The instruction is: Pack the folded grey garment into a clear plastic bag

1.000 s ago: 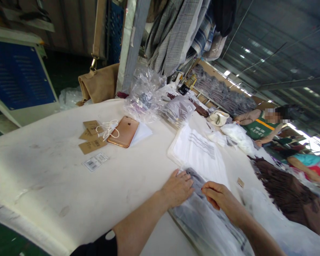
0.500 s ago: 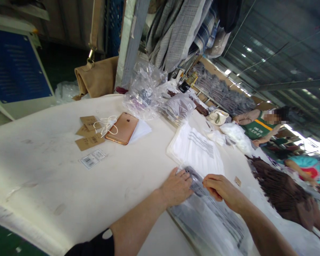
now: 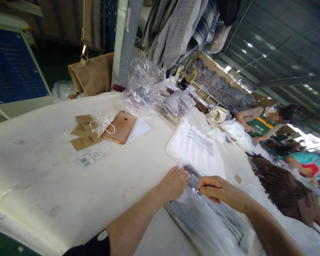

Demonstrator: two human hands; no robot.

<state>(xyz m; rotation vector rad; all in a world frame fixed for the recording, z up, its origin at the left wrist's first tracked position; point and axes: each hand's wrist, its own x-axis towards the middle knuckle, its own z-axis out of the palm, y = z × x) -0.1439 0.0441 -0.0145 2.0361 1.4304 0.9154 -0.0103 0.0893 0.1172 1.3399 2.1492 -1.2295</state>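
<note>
Both hands rest on a clear plastic garment bag lying on the white counter. The left hand presses flat, fingers spread loosely; the right hand pinches the bag's top edge, fingers curled together

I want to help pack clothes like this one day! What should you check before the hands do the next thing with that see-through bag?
1. Left hand flat on the bagged garment, holding it down: ok.
2. Right hand pinching the bag's top edge: looks so, but the fingertips are curled under, so cannot tell for sure.
3. Garment fully inside the bag: cannot tell; the opening is hidden by the hands.
4. Stack of flat bags close by, just beyond the hands: ok.
5. Phone and paper tags lying apart from the bag: ok.
6. Bag resting fully on the table: not ok; its near end runs past the edge.
</note>
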